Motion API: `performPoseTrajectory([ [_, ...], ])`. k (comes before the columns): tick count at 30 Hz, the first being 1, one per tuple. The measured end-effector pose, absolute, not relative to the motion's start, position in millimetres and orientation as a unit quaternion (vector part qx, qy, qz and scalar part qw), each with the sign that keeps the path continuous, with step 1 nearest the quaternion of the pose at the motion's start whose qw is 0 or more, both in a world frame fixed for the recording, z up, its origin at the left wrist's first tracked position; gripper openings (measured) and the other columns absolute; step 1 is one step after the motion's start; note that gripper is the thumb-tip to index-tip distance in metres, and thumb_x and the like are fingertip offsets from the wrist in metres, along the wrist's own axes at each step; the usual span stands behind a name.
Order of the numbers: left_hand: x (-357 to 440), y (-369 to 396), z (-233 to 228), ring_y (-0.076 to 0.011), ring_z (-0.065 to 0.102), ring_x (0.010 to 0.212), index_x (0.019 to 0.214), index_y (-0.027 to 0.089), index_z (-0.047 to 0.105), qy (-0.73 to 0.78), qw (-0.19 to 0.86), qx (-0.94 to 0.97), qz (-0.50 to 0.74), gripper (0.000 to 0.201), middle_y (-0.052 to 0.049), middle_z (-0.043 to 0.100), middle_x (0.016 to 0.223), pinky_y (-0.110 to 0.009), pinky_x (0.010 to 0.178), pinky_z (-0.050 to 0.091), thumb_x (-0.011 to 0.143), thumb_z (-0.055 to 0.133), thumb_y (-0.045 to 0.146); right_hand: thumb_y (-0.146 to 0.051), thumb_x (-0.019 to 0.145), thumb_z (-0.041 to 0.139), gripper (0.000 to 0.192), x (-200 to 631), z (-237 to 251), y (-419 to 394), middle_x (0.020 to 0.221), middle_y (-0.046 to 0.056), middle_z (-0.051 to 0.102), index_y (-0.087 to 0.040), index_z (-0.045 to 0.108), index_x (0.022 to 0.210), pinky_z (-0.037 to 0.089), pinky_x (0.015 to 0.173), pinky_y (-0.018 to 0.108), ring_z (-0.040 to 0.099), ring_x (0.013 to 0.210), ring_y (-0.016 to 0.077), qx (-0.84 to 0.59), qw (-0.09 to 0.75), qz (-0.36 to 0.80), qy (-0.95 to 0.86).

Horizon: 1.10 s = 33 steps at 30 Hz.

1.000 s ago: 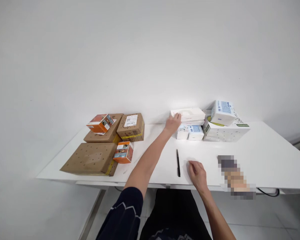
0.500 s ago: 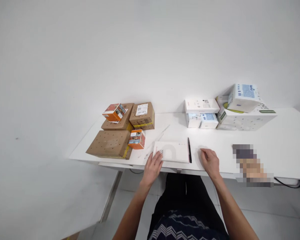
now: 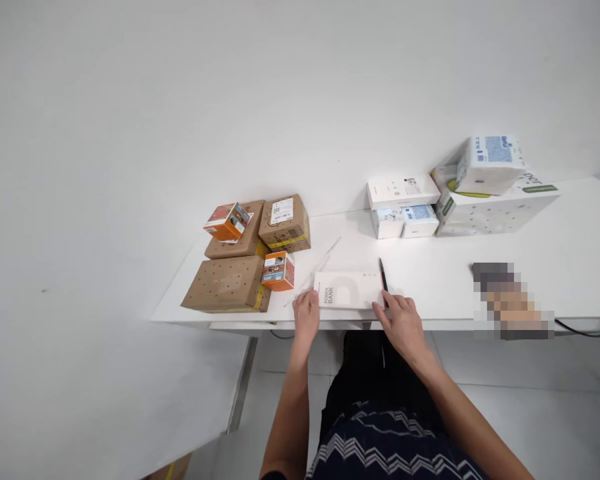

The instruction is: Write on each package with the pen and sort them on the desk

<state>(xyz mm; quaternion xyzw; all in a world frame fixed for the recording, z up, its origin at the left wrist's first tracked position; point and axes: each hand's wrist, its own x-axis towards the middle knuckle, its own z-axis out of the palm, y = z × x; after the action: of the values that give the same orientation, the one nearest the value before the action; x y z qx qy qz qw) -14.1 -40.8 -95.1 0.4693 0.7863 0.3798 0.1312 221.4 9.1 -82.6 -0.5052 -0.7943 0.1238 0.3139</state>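
A flat white power bank box (image 3: 353, 291) lies near the table's front edge, its printed name facing up. My left hand (image 3: 306, 315) is closed at its left edge, the fingers curled against the side. At the box's front right corner my right hand (image 3: 401, 325) closes, with the thumb along the front and the fingers at the right side. A black pen (image 3: 383, 272) lies alongside that right edge, its lower end partly covered by my right fingers. Whether those fingers press on the pen too, I cannot tell.
Several brown cartons (image 3: 225, 283) and two orange boxes (image 3: 279, 271) sit on the left of the white table (image 3: 340, 227). White boxes (image 3: 403, 191) and tissue packs (image 3: 490, 167) are stacked at the back right. A blurred-out item (image 3: 515, 300) lies front right.
My right hand has moved left from the bare tabletop to the box's right corner. My left hand has slid off the box's top to its left edge. The view has shifted slightly.
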Motion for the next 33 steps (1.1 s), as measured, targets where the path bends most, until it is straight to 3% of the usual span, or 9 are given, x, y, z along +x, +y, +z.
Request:
performPoseTrajectory([
  [7,3,-69,-70,-0.0216,0.047,0.126,0.123,0.022,0.059,0.76,0.21,0.427,0.442,0.044,-0.009,0.058,0.13,-0.039,0.11,0.031,0.094,0.038,0.047,-0.04,0.089,0.052,0.037,233,-76,0,0.102,0.012,0.064,-0.02,0.062,0.119,0.051,0.079,0.044,0.056,0.094,0.0266,-0.478,0.38,0.229,-0.758],
  [12,0,-83,-36,-0.0204,0.053,0.114,0.121,0.024,0.062,0.746,0.18,0.437,0.469,0.044,-0.006,0.066,0.107,-0.037,0.106,0.036,0.095,0.036,0.047,-0.04,0.088,0.054,0.042,237,-53,-5,0.103,0.01,0.058,-0.026,0.055,0.128,0.052,0.074,0.039,0.055,0.097,0.0241,-0.455,0.421,0.296,-0.727],
  [18,-4,-88,-21,-0.0198,0.058,0.085,0.117,0.021,0.063,0.746,0.21,0.447,0.446,0.046,-0.005,0.061,0.086,-0.033,0.079,0.049,0.092,0.04,0.053,-0.046,0.087,0.054,0.044,234,-46,1,0.089,0.006,0.053,-0.026,0.058,0.125,0.05,0.063,0.033,0.053,0.078,0.019,-0.485,0.419,0.368,-0.674],
  [23,-6,-73,-39,-0.0197,0.056,0.069,0.074,0.019,0.063,0.781,0.214,0.431,0.398,0.051,-0.004,0.057,0.069,-0.037,0.077,0.048,0.089,0.038,0.061,-0.048,0.086,0.054,0.047,229,-57,8,0.09,0.006,0.052,-0.025,0.057,0.127,0.05,0.061,0.032,0.053,0.08,0.0192,-0.488,0.397,0.398,-0.668],
  [25,-8,-64,-51,-0.0216,0.058,0.074,0.068,0.019,0.058,0.793,0.196,0.419,0.397,0.054,-0.006,0.059,0.07,-0.04,0.081,0.048,0.089,0.034,0.062,-0.047,0.087,0.052,0.053,228,-64,11,0.098,0.008,0.053,-0.025,0.048,0.135,0.052,0.063,0.032,0.054,0.087,0.0205,-0.47,0.37,0.415,-0.686],
  [28,-11,-53,-69,-0.0256,0.059,0.101,0.086,0.018,0.063,0.788,0.165,0.405,0.433,0.053,-0.012,0.065,0.095,-0.043,0.096,0.044,0.091,0.031,0.06,-0.043,0.09,0.047,0.057,228,-75,15,0.125,0.011,0.049,-0.028,0.035,0.143,0.053,0.072,0.035,0.051,0.109,0.0237,-0.433,0.337,0.426,-0.719],
  [31,-16,-48,-82,-0.0243,0.048,0.126,0.112,0.017,0.06,0.768,0.198,0.391,0.468,0.056,-0.015,0.06,0.121,-0.041,0.11,0.035,0.093,0.026,0.058,-0.039,0.091,0.045,0.051,225,-82,20,0.139,0.01,0.045,-0.027,0.038,0.14,0.047,0.092,0.044,0.043,0.123,0.0263,-0.421,0.341,0.387,-0.747],
  [33,-17,-49,-88,-0.024,0.045,0.13,0.12,0.015,0.057,0.761,0.225,0.384,0.472,0.059,-0.016,0.057,0.128,-0.04,0.111,0.034,0.094,0.025,0.057,-0.041,0.091,0.046,0.048,223,-82,24,0.133,0.01,0.052,-0.026,0.042,0.136,0.045,0.093,0.046,0.046,0.119,0.0274,-0.436,0.338,0.365,-0.75],
])
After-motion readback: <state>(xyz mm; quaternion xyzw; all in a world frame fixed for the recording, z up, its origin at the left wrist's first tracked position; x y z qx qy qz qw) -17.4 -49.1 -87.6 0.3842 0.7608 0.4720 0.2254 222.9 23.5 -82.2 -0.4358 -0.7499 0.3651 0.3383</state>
